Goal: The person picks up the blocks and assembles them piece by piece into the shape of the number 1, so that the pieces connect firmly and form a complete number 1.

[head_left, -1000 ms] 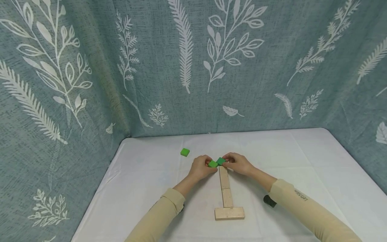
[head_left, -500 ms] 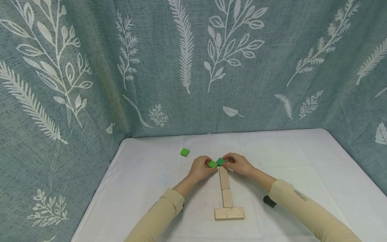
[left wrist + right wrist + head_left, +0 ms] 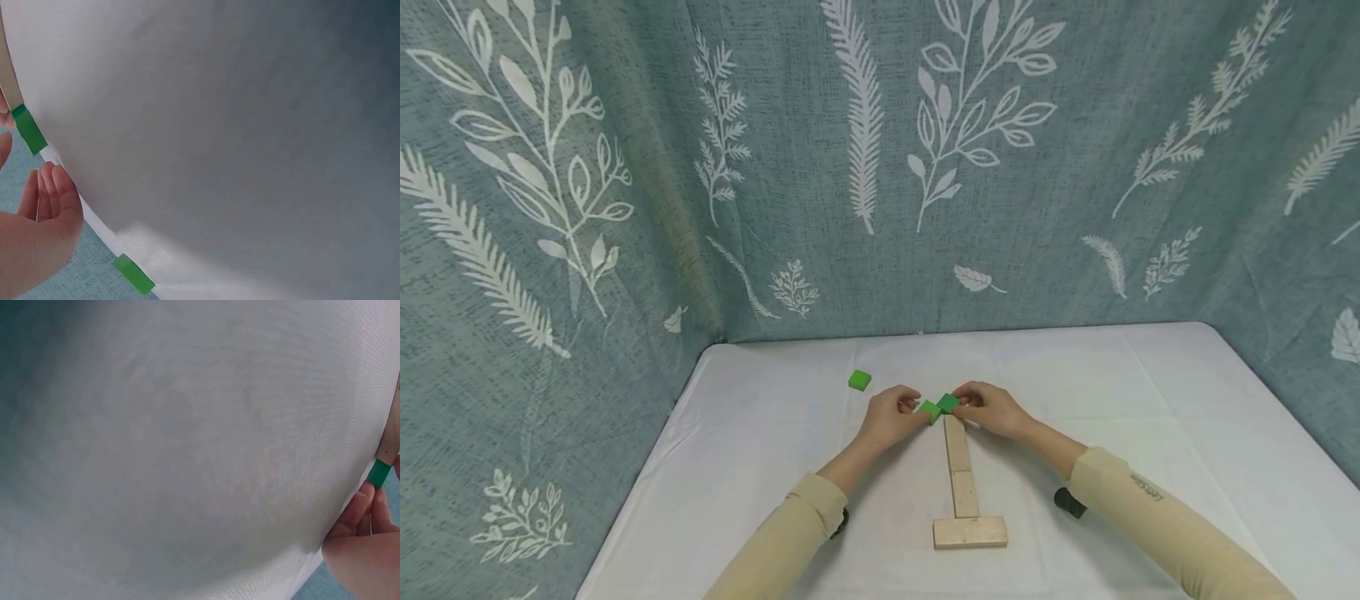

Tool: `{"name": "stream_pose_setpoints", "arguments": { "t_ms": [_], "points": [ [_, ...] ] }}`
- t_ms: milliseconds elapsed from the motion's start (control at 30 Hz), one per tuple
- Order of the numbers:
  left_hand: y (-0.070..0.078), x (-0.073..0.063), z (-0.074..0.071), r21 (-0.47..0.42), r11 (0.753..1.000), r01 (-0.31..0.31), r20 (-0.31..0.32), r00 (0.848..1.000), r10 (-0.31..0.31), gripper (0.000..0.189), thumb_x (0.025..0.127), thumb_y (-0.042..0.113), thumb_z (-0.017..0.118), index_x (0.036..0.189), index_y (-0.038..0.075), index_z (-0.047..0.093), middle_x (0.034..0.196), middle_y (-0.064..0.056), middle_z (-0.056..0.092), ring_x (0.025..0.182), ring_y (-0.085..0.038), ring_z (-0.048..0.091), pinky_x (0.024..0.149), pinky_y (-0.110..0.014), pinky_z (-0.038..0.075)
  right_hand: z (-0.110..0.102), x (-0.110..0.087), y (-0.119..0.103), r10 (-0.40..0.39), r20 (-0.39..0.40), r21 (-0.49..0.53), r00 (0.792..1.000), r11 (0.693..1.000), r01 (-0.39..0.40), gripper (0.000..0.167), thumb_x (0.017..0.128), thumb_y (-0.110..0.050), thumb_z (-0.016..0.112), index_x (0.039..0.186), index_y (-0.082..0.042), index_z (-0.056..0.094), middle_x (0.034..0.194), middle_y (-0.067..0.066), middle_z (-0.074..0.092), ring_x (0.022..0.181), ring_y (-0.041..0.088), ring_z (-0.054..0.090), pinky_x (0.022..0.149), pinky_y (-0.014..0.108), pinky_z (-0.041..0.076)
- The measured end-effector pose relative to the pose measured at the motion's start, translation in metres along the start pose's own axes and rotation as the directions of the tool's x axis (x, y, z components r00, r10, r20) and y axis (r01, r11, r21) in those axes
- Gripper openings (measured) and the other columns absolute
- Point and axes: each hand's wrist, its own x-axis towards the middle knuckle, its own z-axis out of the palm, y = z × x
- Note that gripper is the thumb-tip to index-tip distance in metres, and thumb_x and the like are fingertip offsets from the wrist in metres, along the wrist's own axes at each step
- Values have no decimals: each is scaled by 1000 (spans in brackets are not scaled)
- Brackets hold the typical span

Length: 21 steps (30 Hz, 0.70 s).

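Note:
In the head view my left hand [image 3: 887, 418] has its fingers apart from a light green square block [image 3: 929, 412], with the thumb near the block's left side. The left wrist view shows a gap between those fingers and the green block [image 3: 29, 130]. My right hand [image 3: 992, 408] pinches a darker green block [image 3: 948, 403], which meets the light one near a corner. Both green blocks lie at the far end of a row of wooden planks [image 3: 957, 443]. In the right wrist view, fingertips reach the darker green block [image 3: 378, 474] beside the plank's end.
A crosswise wooden plank [image 3: 970, 532] lies at the row's near end. Another light green block [image 3: 860, 380] sits farther back, left of the hands. The white-covered table [image 3: 1112, 375] ends at a patterned curtain [image 3: 880, 275]. A dark strap piece [image 3: 1069, 502] shows by the right sleeve.
My left fingers have come off the light green block and drawn slightly left. That block has turned a little. The right hand stays on the darker green block.

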Motion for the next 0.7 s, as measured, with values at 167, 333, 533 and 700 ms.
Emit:
{"name": "stream_pose_setpoints", "arguments": {
  "t_ms": [167,333,533,700],
  "points": [
    [-1,0,-4,-86,992,97,-37,994,-101,29,85,15,75,109,1,69,94,-7,67,87,-19,61,73,-30,51,0,0,-1,11,1,4,1000,1000,-11,30,94,-18,64,118,0,64,95,4,61,81,15,52,67,30,44],
    [0,1,-8,-185,970,154,-63,984,-169,29,87,17,73,112,2,69,96,-6,67,89,-19,62,74,-28,52,-2,-1,-3,15,4,8,1000,1000,-15,30,94,-18,64,118,0,63,96,4,61,82,16,52,68,30,44],
    [-5,4,-14,-382,901,205,-92,962,-258,32,88,15,73,116,1,67,100,-6,66,89,-15,61,75,-27,52,-2,0,-1,6,6,7,1000,1000,-7,32,94,-18,64,119,1,63,97,4,61,84,16,52,70,30,45],
    [-9,6,-22,-538,810,233,-96,938,-334,34,88,12,71,119,-2,65,103,-7,67,86,-8,60,82,-29,52,-1,-1,-2,-1,6,14,1000,1000,1,32,94,-17,64,119,1,62,97,5,60,83,16,51,69,30,44]
  ]
}}
